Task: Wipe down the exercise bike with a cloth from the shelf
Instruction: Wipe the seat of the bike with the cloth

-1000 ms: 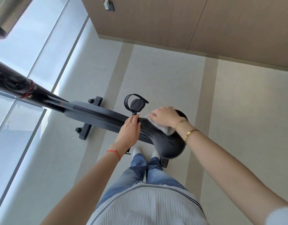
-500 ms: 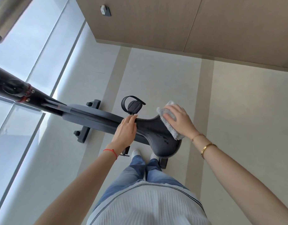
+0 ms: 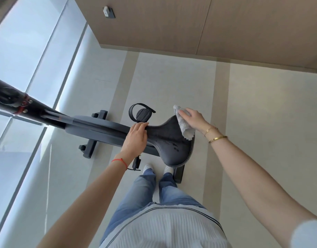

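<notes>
The pale grey fluffy cloth (image 3: 183, 125) lies draped over the far edge of the wide rear part of the black padded saddle (image 3: 172, 145) of the dark grey exercise bike (image 3: 98, 128). Part of the cloth sticks up past the saddle's edge and part hangs over its top surface. The right hand (image 3: 193, 119) lies on top of the cloth, pressing it against the saddle; its fingers curve over the fabric, and whether they pinch it cannot be told. Small dark wet-looking marks show on the saddle's top just on the near side of the cloth.

The left hand (image 3: 136, 138) grips the narrow nose of the saddle, fingers curled over its far side. A thin red string bracelet (image 3: 120, 161) circles the left wrist, and two gold bracelets (image 3: 216, 136) circle the right wrist.

Beyond the saddle's nose a black ribbed pedal with a strap loop (image 3: 141, 113) stands out from the bike frame. Left of the saddle the frame runs to a black handlebar post with red fittings (image 3: 20, 104). Below the saddle are the person's blue jeans (image 3: 150, 190), white shoes and white ribbed top (image 3: 165, 230). The bike stands on a pale tiled floor (image 3: 261, 122), with a large window (image 3: 25, 51) left of the saddle and a brown wood-panelled wall (image 3: 207, 24) beyond it.
</notes>
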Available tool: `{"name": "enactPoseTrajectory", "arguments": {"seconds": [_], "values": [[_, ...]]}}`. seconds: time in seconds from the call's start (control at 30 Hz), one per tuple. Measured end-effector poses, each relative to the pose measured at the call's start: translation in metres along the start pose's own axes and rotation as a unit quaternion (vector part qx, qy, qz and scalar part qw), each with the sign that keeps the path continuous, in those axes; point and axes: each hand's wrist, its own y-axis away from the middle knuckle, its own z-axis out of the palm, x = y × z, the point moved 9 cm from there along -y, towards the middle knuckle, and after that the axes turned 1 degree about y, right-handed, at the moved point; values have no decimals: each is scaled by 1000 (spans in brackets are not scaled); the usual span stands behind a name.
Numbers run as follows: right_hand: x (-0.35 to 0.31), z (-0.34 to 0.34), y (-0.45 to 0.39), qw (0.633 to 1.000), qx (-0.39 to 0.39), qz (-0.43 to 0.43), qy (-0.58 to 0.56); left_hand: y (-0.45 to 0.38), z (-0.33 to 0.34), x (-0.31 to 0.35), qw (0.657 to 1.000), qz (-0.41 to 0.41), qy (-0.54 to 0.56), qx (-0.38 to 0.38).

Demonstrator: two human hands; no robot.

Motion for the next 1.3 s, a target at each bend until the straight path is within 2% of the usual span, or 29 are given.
{"name": "enactPoseTrajectory", "arguments": {"seconds": [0.07, 0.2, 0.3, 0.4, 0.5, 0.57, 0.63, 0.7, 0.8, 0.9, 1.0, 1.07, 1.2, 1.23, 1.3], "values": [[1, -1, 8, 999, -10, -9, -32, 0, 0, -1, 1000, -5, 5, 0], [25, -7, 43, 991, 31, -36, -125, -1, 0, -3, 1000, -6, 9, -3], [27, -13, 45, 991, 41, -41, -124, -1, 1, -3, 1000, -2, 9, -1], [-3, -9, 19, 999, 10, -33, -42, -1, 1, -2, 1000, -2, 13, 1], [-38, 16, -13, 991, -87, -27, 96, 0, 0, -1, 1000, 1, 13, -1], [-58, 42, -24, 953, -168, -47, 247, 1, -1, -1, 1000, -4, 11, 0], [-75, 76, -23, 902, -240, -77, 351, 2, -1, 0, 1000, -17, 7, -5], [-90, 105, -15, 880, -286, -94, 368, 2, 1, 2, 1000, -24, -3, -11], [-95, 113, -14, 895, -288, -111, 323, 1, 4, 2, 999, -25, -21, -16], [-90, 90, -9, 884, -285, -148, 340, 0, 5, 2, 999, -27, -32, -23], [-76, 60, -8, 882, -237, -193, 357, 0, 4, 2, 999, -7, -39, -25], [-58, 36, -9, 910, -182, -200, 315, 0, 3, 2, 999, 2, -35, -23], [-18, 0, 19, 985, -9, -141, 103, -1, 3, 1, 999, 7, -28, -22], [-4, -1, 29, 993, 41, -109, 34, -1, 3, 2, 999, 10, -27, -20], [23, 4, 54, 984, 148, -47, -93, 0, 2, 2, 999, 16, -25, -17]]}}
